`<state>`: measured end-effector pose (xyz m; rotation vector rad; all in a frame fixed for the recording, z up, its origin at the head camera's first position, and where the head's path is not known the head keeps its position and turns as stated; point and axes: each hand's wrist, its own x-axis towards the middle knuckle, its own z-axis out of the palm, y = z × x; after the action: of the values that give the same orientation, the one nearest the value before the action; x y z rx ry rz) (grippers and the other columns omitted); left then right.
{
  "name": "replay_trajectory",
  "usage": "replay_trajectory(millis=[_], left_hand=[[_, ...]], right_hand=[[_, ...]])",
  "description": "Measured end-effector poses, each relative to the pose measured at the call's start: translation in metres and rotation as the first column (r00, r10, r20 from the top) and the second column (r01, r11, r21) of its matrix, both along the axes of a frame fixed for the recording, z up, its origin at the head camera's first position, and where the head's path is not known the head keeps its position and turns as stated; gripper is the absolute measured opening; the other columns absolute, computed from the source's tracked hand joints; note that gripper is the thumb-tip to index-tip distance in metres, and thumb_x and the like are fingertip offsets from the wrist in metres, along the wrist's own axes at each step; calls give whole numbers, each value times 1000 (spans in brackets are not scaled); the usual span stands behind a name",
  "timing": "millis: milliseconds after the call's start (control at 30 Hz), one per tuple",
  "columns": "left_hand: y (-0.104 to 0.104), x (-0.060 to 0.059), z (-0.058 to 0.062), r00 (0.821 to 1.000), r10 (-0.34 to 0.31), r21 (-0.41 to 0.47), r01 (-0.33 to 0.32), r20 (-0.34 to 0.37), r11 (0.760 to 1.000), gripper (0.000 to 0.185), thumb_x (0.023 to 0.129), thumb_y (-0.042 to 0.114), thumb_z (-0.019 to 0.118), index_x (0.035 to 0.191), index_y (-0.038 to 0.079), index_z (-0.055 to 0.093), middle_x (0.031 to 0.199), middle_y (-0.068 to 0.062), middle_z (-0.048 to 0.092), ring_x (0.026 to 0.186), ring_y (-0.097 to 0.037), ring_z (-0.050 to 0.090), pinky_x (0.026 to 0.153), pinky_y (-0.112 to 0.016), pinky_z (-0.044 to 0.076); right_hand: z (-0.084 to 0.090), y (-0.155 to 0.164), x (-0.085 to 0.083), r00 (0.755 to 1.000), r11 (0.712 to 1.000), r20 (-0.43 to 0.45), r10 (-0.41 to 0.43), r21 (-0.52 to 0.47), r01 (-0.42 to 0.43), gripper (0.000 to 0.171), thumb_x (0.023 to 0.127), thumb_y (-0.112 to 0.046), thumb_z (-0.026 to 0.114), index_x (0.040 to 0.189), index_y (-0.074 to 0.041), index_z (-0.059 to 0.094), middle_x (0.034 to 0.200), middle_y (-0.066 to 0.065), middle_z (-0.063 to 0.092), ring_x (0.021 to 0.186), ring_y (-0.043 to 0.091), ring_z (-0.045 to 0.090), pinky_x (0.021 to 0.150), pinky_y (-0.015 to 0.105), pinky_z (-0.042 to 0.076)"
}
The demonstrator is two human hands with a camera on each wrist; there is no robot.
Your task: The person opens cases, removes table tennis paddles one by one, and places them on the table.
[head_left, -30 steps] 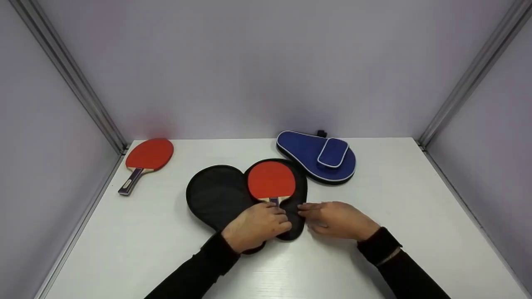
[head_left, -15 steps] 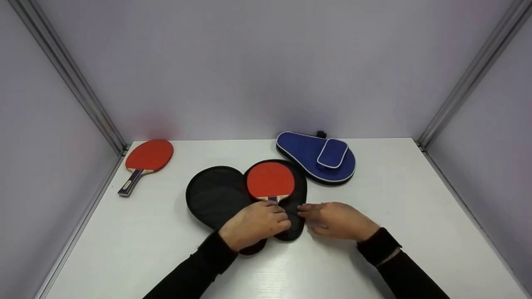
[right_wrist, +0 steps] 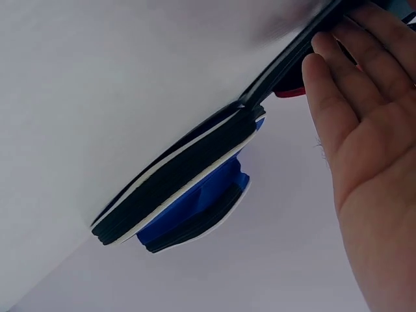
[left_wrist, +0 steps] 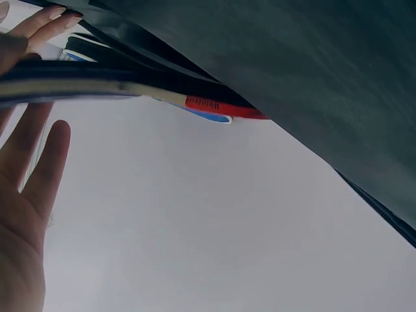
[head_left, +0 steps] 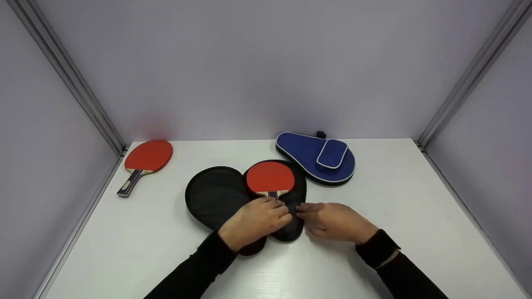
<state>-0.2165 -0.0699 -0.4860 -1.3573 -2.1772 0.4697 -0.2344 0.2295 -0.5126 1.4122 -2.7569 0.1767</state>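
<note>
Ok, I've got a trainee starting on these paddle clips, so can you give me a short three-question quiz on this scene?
1. True or false: the blue case lies open with a paddle in it.
2. Where does the paddle nearest the hands lie?
A. on the open black case
B. on the blue case
C. on the bare table
3. Fill in: the second paddle lies near the table's far ____ corner, as the person sees it.

Key
1. False: it is closed, with nothing on it.
2. A. The left hand covers that paddle's handle and the right hand touches the black case's edge.
3. Left.
</note>
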Motion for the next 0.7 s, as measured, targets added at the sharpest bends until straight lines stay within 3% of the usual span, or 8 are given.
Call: replay_trajectory(millis=[367,500,700], left_hand=[[0,-4,10,993,90,113,-82,-72,990,17,108,13,83,121,22,78,125,7,81,121,-11,81,103,-24,68],[-4,-5,15,983,150,173,-131,-104,976,18,107,7,82,122,17,78,127,2,80,124,-13,81,103,-23,69],[-12,-8,24,974,208,276,-175,-92,945,25,105,2,83,128,10,79,131,-4,84,115,-18,84,98,-26,71]], right_hand=[[2,-9,7,999,998,47,23,57,-26,47,110,-25,78,156,-11,77,163,8,76,151,25,74,116,46,69],[1,-9,6,998,998,49,25,51,-28,46,111,-26,77,155,-11,78,163,9,76,153,25,73,119,47,67],[-1,-6,4,997,999,67,-24,36,21,48,112,-34,79,155,-11,78,167,11,72,156,30,71,124,52,64]])
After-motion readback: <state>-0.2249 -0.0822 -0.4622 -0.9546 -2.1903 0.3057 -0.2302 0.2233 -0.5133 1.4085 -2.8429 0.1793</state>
